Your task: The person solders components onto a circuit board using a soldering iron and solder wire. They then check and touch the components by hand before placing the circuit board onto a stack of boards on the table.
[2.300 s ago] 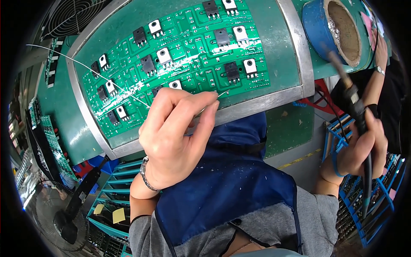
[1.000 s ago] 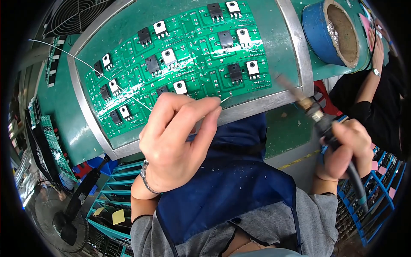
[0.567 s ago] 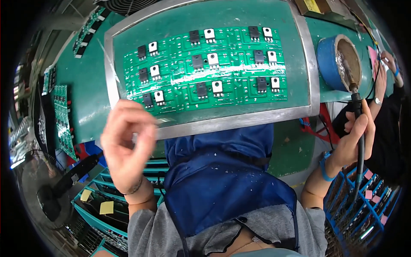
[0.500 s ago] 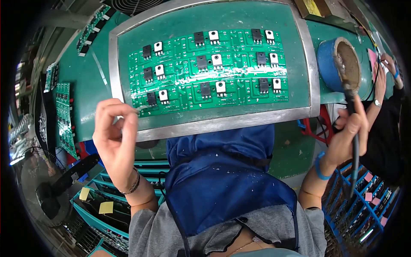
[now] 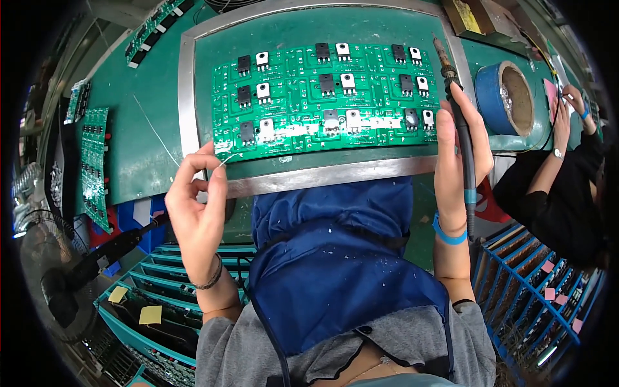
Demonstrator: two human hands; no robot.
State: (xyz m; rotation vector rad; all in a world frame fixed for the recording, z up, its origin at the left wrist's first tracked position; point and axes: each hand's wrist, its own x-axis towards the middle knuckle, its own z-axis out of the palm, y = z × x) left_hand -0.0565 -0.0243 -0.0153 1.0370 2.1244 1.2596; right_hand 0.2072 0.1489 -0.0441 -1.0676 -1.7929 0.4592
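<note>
A thin silvery solder wire (image 5: 229,158) is pinched between the thumb and fingertips of my left hand (image 5: 201,209), its end over the near left corner of the green circuit board panel (image 5: 293,91). My right hand (image 5: 459,174) grips a soldering iron (image 5: 463,138) by its dark handle. The iron stands nearly upright in the view, its tip pointing away from me beside the panel's right end. Paired black and white-faced three-legged components sit in rows on the panel, which lies inside a metal frame (image 5: 335,173).
A blue-sided roll (image 5: 491,97) with a cardboard core stands right of the frame. More circuit boards (image 5: 94,164) lie at the left. Racks hold boards at lower left (image 5: 138,274) and lower right (image 5: 516,284). A fan (image 5: 64,284) is at far left. A co-worker's hands (image 5: 567,106) are at right.
My right hand has brought the soldering iron leftward from the blue roll to beside the panel, tip now pointing away. My left hand has shifted slightly right and down with the solder wire.
</note>
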